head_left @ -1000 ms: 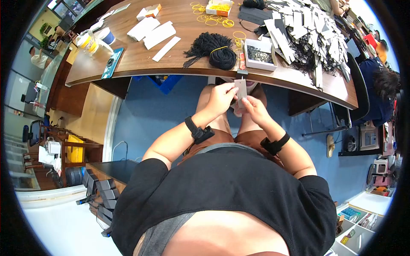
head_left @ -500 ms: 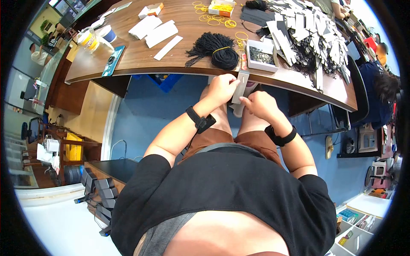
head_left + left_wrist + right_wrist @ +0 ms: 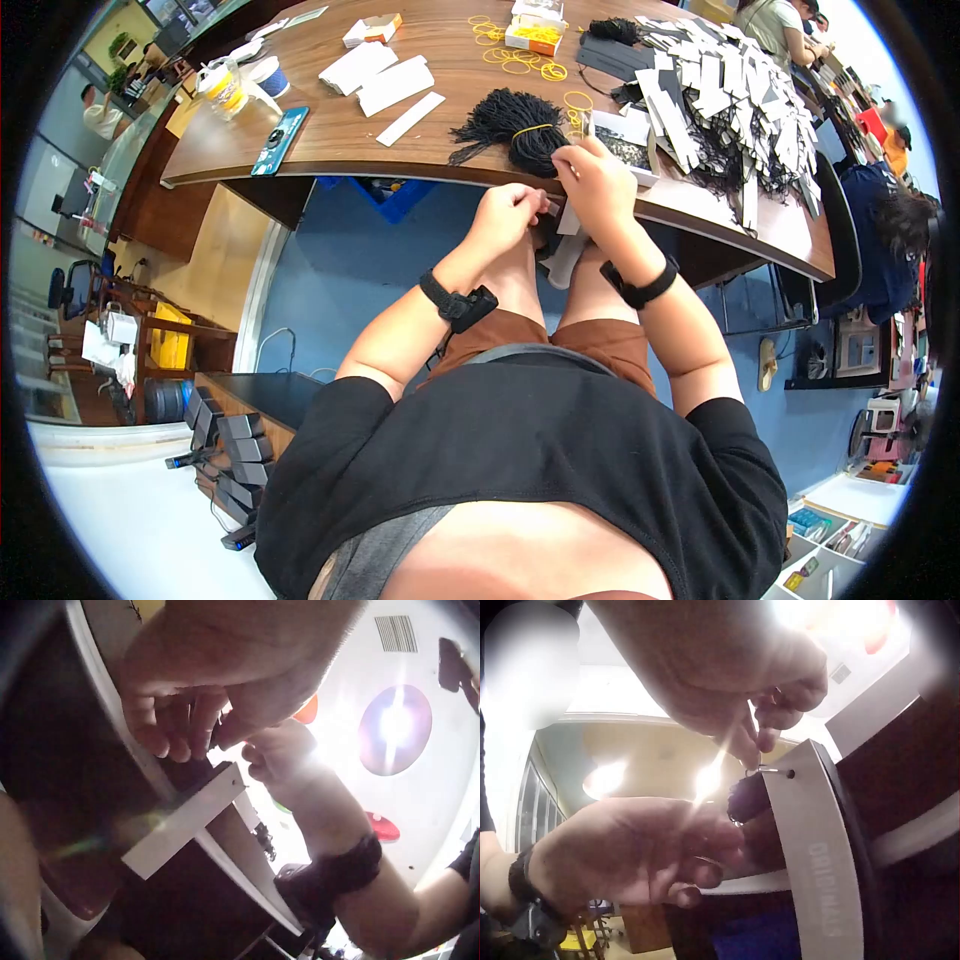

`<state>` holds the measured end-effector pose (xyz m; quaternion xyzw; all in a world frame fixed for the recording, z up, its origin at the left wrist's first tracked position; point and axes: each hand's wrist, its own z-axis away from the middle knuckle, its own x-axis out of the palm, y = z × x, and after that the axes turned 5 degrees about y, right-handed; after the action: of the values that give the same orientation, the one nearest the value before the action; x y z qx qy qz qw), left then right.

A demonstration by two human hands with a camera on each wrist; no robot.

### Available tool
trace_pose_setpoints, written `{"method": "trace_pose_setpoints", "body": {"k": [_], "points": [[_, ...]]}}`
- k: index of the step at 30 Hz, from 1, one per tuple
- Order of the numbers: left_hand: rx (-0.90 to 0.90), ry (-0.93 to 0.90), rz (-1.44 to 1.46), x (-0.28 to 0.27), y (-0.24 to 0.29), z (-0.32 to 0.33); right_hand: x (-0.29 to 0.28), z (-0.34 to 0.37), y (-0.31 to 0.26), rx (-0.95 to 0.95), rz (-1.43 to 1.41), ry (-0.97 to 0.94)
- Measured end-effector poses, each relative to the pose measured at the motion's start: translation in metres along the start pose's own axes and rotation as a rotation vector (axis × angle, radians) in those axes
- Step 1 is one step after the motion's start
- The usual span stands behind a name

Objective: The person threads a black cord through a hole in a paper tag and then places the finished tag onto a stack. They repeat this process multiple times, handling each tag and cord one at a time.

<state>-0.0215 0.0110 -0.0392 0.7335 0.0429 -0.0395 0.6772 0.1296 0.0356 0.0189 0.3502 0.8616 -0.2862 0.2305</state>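
Note:
A white tag (image 3: 569, 219) with a hole sits at the table's front edge; lettering shows on its face (image 3: 817, 877). A thin metal pin (image 3: 774, 772) passes through the hole. My left hand (image 3: 508, 218) is beside the tag, thumb and fingers pinching a small dark item, blurred in the left wrist view. My right hand (image 3: 602, 192) is raised over the edge, its fingertips together just above the pin in the right wrist view, around a thin strand that is hard to make out. A black cord bundle (image 3: 510, 115) with a yellow band lies behind.
A box of small dark pieces (image 3: 640, 176) stands behind my right hand. A large heap of tags (image 3: 720, 90) covers the table's right side. Yellow rubber bands (image 3: 518, 62), white strips (image 3: 395, 85), a teal phone (image 3: 280, 140) and cups (image 3: 268, 78) lie further left.
My right hand has risen from the tag's lower part to above the table edge. My left hand has moved slightly down and left, off the tag's upper end.

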Motion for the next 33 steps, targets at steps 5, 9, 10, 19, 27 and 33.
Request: {"method": "trace_pose_setpoints", "body": {"k": [5,9,10,19,27,33], "points": [[-0.535,-0.373,0.863,-0.013,0.018,-0.009,-0.026,0.040,-0.021,-0.069,-0.101,-0.066],[-0.548,-0.319,0.974,0.000,0.021,-0.016,-0.038,0.070,-0.027,-0.002,-0.162,-0.230],[-0.532,-0.319,0.970,0.002,0.019,-0.017,-0.041,0.074,-0.028,0.019,-0.162,-0.266],[-0.464,-0.394,0.927,0.005,0.038,-0.002,-0.046,0.048,0.015,0.967,-1.038,-0.265],[-0.164,-0.498,0.187,0.010,0.058,0.019,-0.049,0.028,0.009,0.719,-0.999,-0.605],[-0.130,-0.508,0.050,0.017,0.055,0.023,-0.052,0.029,0.008,0.799,-1.213,-0.664]]}}
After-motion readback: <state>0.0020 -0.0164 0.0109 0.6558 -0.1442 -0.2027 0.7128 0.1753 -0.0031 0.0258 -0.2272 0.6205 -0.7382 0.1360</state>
